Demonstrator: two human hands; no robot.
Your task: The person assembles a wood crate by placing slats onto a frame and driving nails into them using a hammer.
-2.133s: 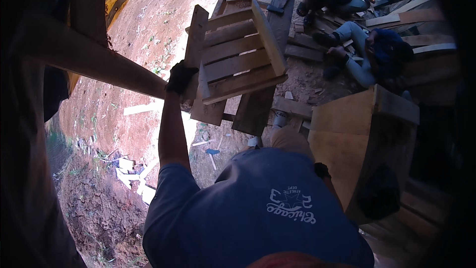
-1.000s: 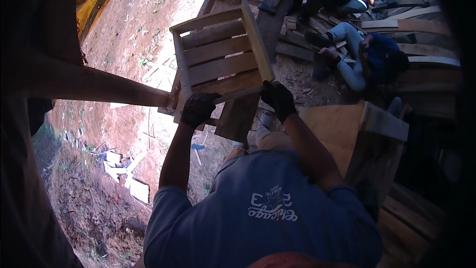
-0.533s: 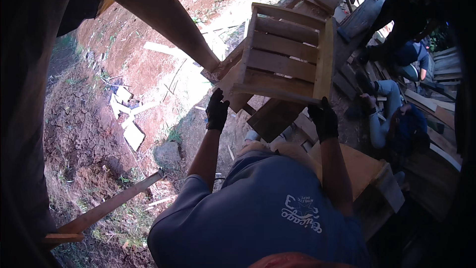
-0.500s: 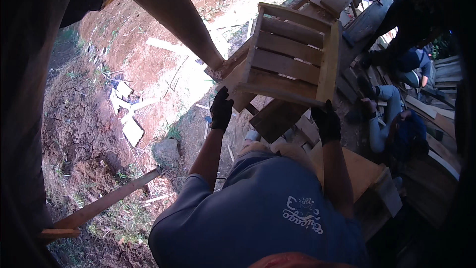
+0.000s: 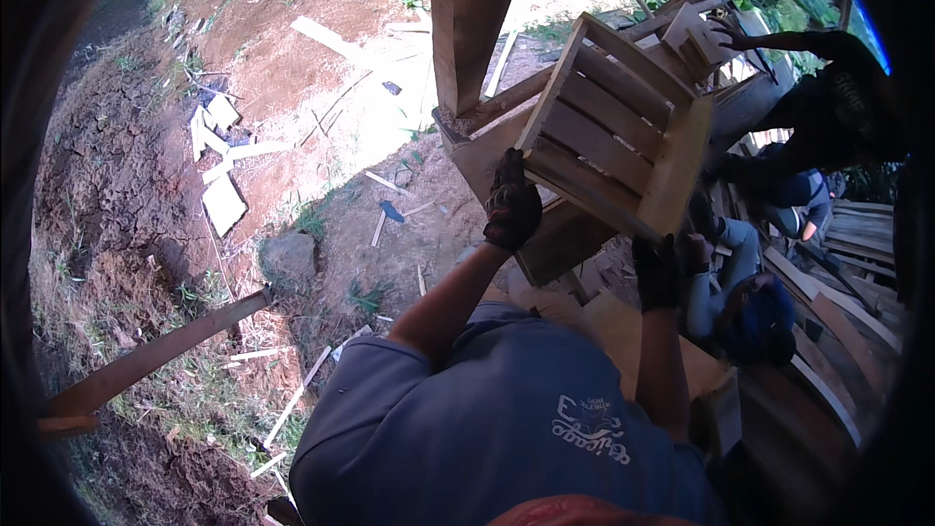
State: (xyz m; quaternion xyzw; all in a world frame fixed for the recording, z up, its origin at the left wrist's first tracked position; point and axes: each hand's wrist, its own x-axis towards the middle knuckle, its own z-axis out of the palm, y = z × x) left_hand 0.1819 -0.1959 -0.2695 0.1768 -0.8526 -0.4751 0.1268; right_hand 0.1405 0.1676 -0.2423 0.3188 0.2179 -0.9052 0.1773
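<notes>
A slatted wooden crate [image 5: 596,129] lies tilted in front of me, its raised side boards framing several flat slats. My left hand [image 5: 513,206], in a dark glove, is closed on the crate's near left corner. At the near right corner, my right hand [image 5: 656,271] in a black glove grips the crate's edge; its fingertips are partly hidden in shadow. Under the crate is a wooden bench or work surface [image 5: 487,158], mostly covered by it.
A thick wooden post [image 5: 472,24] rises just beyond the work surface. At the right, one person [image 5: 842,102] reaches toward a small wooden box [image 5: 691,39], and another person [image 5: 760,317] sits low among boards [image 5: 838,331]. Wood scraps [image 5: 224,203] and a rock [image 5: 289,261] lie on the dirt at left.
My left hand has moved up and right, from apart to against the crate's corner. The crate has turned slightly and sits further right in the view. My right hand stays at its edge.
</notes>
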